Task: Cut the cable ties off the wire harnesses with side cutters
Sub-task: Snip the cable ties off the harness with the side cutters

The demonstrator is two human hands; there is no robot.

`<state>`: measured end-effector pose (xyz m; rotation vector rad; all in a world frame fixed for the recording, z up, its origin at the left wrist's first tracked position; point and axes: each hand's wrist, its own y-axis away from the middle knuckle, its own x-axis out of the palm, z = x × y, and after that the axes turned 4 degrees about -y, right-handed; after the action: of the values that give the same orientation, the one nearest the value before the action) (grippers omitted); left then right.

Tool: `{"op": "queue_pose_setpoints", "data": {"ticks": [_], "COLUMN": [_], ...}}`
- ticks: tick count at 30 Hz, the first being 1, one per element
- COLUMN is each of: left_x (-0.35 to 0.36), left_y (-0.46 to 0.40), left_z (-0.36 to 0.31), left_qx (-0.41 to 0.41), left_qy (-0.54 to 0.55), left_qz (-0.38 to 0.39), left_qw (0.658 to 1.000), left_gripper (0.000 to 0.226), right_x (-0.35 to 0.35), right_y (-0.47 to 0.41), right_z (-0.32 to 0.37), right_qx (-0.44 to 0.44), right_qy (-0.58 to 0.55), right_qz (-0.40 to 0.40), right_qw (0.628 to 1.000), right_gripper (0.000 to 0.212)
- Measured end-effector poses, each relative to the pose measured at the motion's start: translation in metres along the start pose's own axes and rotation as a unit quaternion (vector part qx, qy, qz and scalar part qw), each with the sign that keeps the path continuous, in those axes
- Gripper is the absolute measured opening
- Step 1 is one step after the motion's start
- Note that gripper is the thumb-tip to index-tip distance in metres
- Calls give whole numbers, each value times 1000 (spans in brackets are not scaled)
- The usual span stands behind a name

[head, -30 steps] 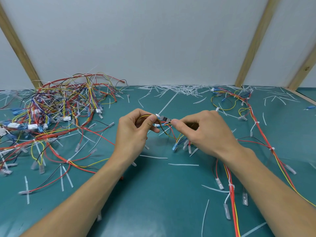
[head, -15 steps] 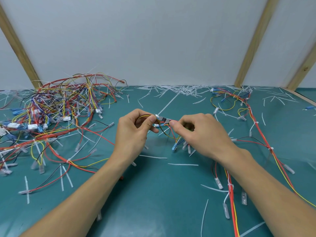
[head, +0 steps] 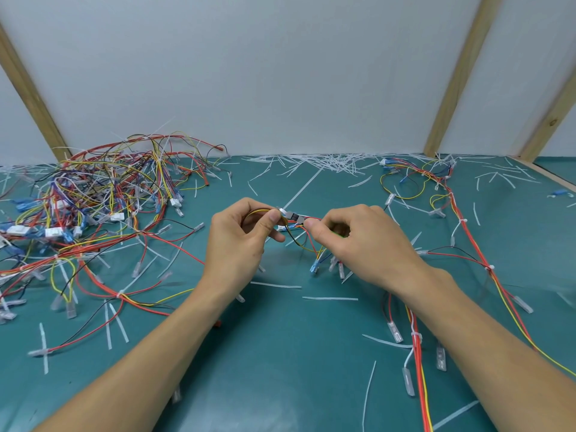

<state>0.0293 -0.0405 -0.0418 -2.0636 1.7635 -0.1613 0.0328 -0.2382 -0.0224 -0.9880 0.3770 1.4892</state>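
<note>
Left hand [head: 240, 241] pinches looped yellow-and-red wire harness [head: 299, 232] | right hand [head: 358, 241] pinches same harness's small connector | above teal rubber mat [head: 280, 369] strewn with white cut cable ties [head: 330, 298]

Two bare forearms reach up from the bottom edge of the view, each ending in a bare hand: the left hand [head: 238, 244] and the right hand [head: 364, 241]. No sleeves, gloves, rings, watches or wristbands show on either. The fingers [head: 274, 217] have short, plain, unpainted nails. Both arms are visible from below the elbow to the fingertips.
</note>
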Motion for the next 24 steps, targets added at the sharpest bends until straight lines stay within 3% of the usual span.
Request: {"op": "queue_pose_setpoints", "data": {"ticks": [24], "left_x": [-1], "left_y": [0], "left_z": [-1], "left_qx": [-4], "left_qy": [13], "left_qz": [-2], "left_qw": [1000], "left_gripper": [11], "right_x": [0], "right_y": [2], "right_z": [3], "right_qx": [-11], "right_qy": [-44], "right_qz": [-7], "right_qw": [999], "right_gripper": [51]}}
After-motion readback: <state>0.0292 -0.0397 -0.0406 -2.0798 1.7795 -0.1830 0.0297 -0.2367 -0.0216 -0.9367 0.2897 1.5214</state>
